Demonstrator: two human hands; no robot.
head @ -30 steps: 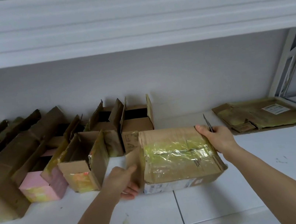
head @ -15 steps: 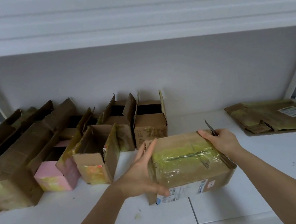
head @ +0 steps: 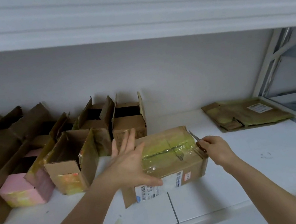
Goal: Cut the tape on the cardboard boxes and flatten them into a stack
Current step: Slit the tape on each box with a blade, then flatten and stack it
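Note:
A taped cardboard box [head: 172, 158] lies on the white shelf [head: 248, 163] in the middle, its top covered in yellowish tape, a white shipping label on its front. My left hand [head: 129, 161] lies flat against the box's left end, fingers straight and spread, thumb on the front face. My right hand [head: 215, 147] grips a small knife [head: 193, 135] at the box's right end, blade pointing up and back. A flattened box [head: 246, 113] lies at the back right of the shelf.
A row of opened cardboard boxes [head: 69, 159], one of them pink [head: 24, 191], fills the left half of the shelf along the wall. An upper shelf [head: 128, 18] hangs overhead. A white metal frame [head: 271, 65] stands at the right.
My left hand rose from beside the box's lower left to lie flat on its left end. My right hand shifted from the top edge to the right end, with the knife.

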